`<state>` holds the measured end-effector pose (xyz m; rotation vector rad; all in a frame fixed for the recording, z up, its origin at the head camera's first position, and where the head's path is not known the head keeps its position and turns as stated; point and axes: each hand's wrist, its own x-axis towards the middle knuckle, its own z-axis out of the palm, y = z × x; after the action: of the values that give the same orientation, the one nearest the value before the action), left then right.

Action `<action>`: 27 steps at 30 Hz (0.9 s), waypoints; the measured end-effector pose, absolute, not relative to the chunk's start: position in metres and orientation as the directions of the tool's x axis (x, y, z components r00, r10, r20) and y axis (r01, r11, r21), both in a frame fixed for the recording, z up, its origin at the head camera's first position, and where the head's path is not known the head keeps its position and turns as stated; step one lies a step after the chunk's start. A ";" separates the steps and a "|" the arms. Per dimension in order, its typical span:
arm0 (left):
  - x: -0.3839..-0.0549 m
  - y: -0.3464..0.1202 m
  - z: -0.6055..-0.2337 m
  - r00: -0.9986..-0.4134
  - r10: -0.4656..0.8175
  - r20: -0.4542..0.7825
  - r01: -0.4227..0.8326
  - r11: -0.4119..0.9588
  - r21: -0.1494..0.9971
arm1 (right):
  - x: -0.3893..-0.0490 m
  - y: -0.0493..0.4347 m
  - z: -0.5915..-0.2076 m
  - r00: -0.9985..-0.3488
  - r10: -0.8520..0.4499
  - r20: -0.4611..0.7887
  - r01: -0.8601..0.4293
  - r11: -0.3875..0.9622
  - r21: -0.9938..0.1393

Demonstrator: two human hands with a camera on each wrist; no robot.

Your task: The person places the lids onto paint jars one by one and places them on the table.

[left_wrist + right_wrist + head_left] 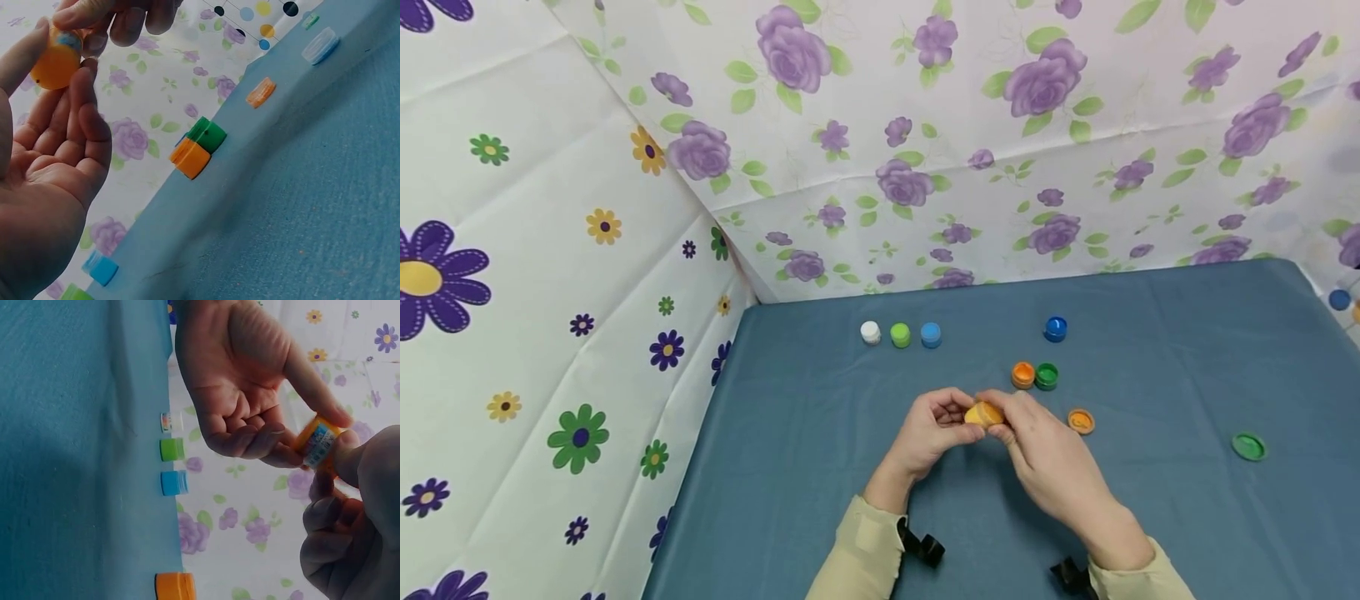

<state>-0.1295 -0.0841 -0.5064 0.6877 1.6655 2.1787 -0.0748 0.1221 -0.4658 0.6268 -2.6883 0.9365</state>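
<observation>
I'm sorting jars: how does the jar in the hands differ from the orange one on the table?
The held jar shows a label; the orange jar shows none. The held jar is tilted between left hand and right hand; the orange jar stands open, upright on the table. Both look round.

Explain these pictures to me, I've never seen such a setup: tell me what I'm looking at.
There is no machine here, only a person's two bare hands. The wide picture is taken from a camera worn on the head; the other two look from the left and right wrists. The left hand and right hand both pinch one small yellow-orange jar. On the blue cloth stand a white jar, a light green jar and a light blue jar in a row; further right are a dark blue jar, an orange jar and a green jar, plus an orange lid and a green lid.
</observation>
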 end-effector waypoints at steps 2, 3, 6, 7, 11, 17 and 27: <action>-0.129 -0.085 -0.504 -0.825 0.540 0.168 0.026 -0.260 0.965 | -0.076 0.124 -0.464 -0.869 -0.335 0.365 -0.489 0.696 -0.525; -0.129 -0.085 -0.504 -0.821 0.547 0.164 0.026 -0.252 0.967 | -0.076 0.125 -0.463 -0.866 -0.339 0.368 -0.494 0.695 -0.522; -0.129 -0.085 -0.504 -0.800 0.573 0.176 0.036 -0.246 0.969 | -0.076 0.128 -0.460 -0.870 -0.316 0.378 -0.485 0.689 -0.539; -0.129 -0.085 -0.505 -0.793 0.579 0.188 0.045 -0.252 0.967 | -0.076 0.129 -0.460 -0.875 -0.298 0.380 -0.473 0.687 -0.551; -0.130 -0.085 -0.504 -0.790 0.570 0.225 0.076 -0.273 0.959 | -0.075 0.137 -0.459 -0.889 -0.214 0.406 -0.433 0.685 -0.586; -0.140 -0.084 -0.496 -0.868 0.460 0.184 0.142 -0.123 0.982 | -0.075 0.156 -0.455 -0.889 -0.143 0.434 -0.398 0.711 -0.581; -0.202 -0.066 -0.478 -0.925 0.237 0.298 0.380 0.548 0.745 | -0.075 0.176 -0.455 -0.901 -0.094 0.424 -0.356 0.719 -0.597</action>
<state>-0.2019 -0.0664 -0.4780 0.5842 2.9033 1.4644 -0.0749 0.1761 -0.4552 0.3487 -2.5593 0.9970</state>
